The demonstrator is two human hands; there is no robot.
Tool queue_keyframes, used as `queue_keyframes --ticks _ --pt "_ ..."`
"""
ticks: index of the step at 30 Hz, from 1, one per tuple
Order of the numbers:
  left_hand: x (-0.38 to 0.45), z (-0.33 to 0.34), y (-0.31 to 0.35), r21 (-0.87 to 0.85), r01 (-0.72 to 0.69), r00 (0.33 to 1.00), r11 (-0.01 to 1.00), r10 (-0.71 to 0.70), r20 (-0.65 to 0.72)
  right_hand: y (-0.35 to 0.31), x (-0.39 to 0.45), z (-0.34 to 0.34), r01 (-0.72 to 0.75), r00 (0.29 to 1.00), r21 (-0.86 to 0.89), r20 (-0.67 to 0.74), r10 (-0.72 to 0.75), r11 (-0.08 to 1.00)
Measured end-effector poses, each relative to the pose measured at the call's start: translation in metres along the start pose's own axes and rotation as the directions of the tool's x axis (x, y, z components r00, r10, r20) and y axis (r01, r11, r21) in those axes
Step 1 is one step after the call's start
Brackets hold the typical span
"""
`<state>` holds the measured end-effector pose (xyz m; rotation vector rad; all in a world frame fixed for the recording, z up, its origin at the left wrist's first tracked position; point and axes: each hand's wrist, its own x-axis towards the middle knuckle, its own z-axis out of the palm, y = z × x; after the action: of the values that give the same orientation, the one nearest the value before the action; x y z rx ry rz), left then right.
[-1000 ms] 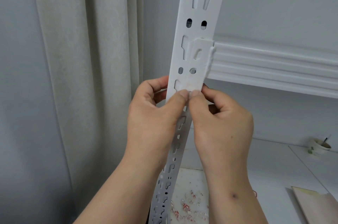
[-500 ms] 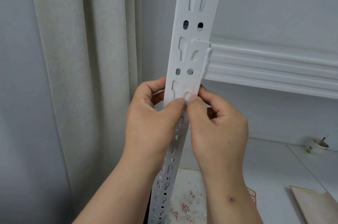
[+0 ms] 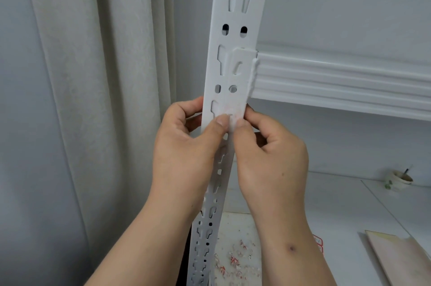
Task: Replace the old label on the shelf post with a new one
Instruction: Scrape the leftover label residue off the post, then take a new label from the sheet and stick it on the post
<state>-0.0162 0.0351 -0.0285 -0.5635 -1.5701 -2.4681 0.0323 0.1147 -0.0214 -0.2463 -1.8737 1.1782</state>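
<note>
Removal step in hand: both thumbs press together on the old label [image 3: 229, 113] residue on the post [image 3: 235, 71] just below the beam [image 3: 338, 82], left hand [image 3: 186, 148] and right hand [image 3: 270, 159] curled round the post edges; next, probably scrape the remainder off before applying the new one.

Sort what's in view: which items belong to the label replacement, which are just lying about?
In the job:
- shelf post
- old label residue on the post
- left hand, thumb on the residue
- right hand, thumb on the residue

Lying about:
- paper cup
- curtain
- scraps below
</note>
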Motion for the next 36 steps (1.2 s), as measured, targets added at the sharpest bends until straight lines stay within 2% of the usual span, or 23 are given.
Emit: queue_keyframes --ticks 3,6,9,10,12,15,18,21,23,29,31,33,36 --pt "-0.005 -0.002 -0.002 -0.014 -0.050 0.998 0.999 0.050 -0.025 0.007 -0.006 -0.003 0.005 1.000 -0.012 0.013 -0.005 1.000" --pt "-0.018 -0.002 -0.010 0.019 -0.114 0.987 0.993 0.115 -0.109 0.022 -0.016 -0.003 -0.010 0.996 0.005 -0.087 0.011 1.000" --pt "-0.033 -0.004 -0.022 0.257 -0.294 0.925 0.921 0.341 -0.165 0.037 -0.024 -0.007 -0.041 0.994 0.005 -0.097 0.041 0.999" --pt "-0.038 -0.004 -0.027 0.322 -0.330 0.909 0.887 0.390 -0.144 0.042 -0.026 -0.010 -0.055 0.994 -0.001 -0.091 0.055 0.998" --pt "-0.051 -0.001 -0.038 0.364 -0.357 0.914 0.860 0.402 -0.054 0.053 -0.030 -0.015 -0.097 0.992 -0.008 -0.076 0.096 0.995" --pt "-0.074 0.007 -0.055 0.414 -0.345 0.938 0.843 0.320 0.129 0.073 -0.038 -0.022 -0.172 0.984 -0.039 -0.044 0.171 0.984" --pt "-0.092 0.016 -0.074 0.489 -0.238 0.961 0.839 0.129 0.246 0.097 -0.047 -0.031 -0.279 0.960 -0.081 -0.021 0.278 0.957" --pt "-0.101 0.022 -0.096 0.544 -0.089 0.959 0.834 -0.076 0.273 0.120 -0.056 -0.046 -0.337 0.941 -0.157 -0.023 0.338 0.928" --pt "-0.104 0.027 -0.111 0.543 0.013 0.934 0.840 -0.203 0.292 0.133 -0.060 -0.058 -0.347 0.937 -0.227 -0.032 0.349 0.910" --pt "-0.112 0.036 -0.161 0.674 0.136 0.847 0.726 -0.439 0.301 0.191 -0.071 -0.092 -0.487 0.872 -0.302 -0.121 0.474 0.820" --pt "-0.115 0.036 -0.176 0.736 0.117 0.809 0.667 -0.494 0.319 0.223 -0.076 -0.104 -0.569 0.820 -0.348 -0.166 0.548 0.745" --pt "-0.116 0.037 -0.186 0.773 0.124 0.799 0.622 -0.525 0.294 0.261 -0.085 -0.112 -0.623 0.752 -0.491 -0.162 0.639 0.609" --pt "-0.117 0.037 -0.196 0.805 0.176 0.774 0.566 -0.585 0.242 0.306 -0.109 -0.115 -0.540 0.656 -0.732 -0.058 0.752 0.415"
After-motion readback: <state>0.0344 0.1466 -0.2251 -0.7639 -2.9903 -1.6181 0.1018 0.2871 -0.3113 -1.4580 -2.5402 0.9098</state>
